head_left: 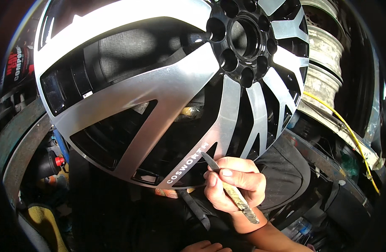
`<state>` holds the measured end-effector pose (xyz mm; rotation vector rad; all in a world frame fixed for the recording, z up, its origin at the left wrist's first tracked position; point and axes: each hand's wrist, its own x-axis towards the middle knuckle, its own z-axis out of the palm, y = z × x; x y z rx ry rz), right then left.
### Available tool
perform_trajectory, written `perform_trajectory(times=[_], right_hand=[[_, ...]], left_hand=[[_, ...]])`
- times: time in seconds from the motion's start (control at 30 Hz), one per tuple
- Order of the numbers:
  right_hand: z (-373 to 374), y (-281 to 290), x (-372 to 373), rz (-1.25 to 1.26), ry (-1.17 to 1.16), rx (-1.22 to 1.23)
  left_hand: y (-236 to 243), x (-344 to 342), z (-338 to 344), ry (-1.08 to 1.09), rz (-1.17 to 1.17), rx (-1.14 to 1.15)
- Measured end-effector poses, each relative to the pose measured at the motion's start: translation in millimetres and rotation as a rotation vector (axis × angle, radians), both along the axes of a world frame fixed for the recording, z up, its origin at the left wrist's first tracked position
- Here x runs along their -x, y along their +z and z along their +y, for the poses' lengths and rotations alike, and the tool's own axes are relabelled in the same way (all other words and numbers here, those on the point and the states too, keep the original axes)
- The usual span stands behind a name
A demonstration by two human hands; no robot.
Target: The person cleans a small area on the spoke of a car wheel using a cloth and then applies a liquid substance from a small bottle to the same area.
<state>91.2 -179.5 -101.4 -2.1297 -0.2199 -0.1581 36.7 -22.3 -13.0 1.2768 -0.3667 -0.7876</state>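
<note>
My right hand [237, 185] pinches a slim blade-like tool [239, 200] with a worn, wrapped handle. Its dark tip rests on or just above white lettering [185, 164] on a silver spoke of the alloy wheel [172, 80]. This wheel fills the upper middle, with machined silver spokes and a glossy black hub with bolt holes. At the bottom edge, fingers of my left hand [205, 248] lie loosely, largely cut off by the frame. A dark strap or bar [195, 212] hangs below the rim.
Stacked worn rims [323, 71] stand at the right beside a yellow hose [344, 122]. Metal frames [22, 122], a dark bottle with a red cap [50, 166] and a yellow cloth [43, 222] are on the left. A red-and-black container [18, 69] sits at upper left.
</note>
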Motion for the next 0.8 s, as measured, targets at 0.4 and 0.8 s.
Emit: perform_trajectory(times=[0.4, 0.8], right_hand=[[-0.1, -0.1, 1.3, -0.001, 0.004, -0.015], [-5.8, 0.0, -2.7, 0.081, 0.044, -0.363]], left_hand=[[-1.0, 3.4, -1.9, 0.032, -0.025, 0.001], [1.5, -1.6, -0.1, -0.015, 0.025, -0.009]])
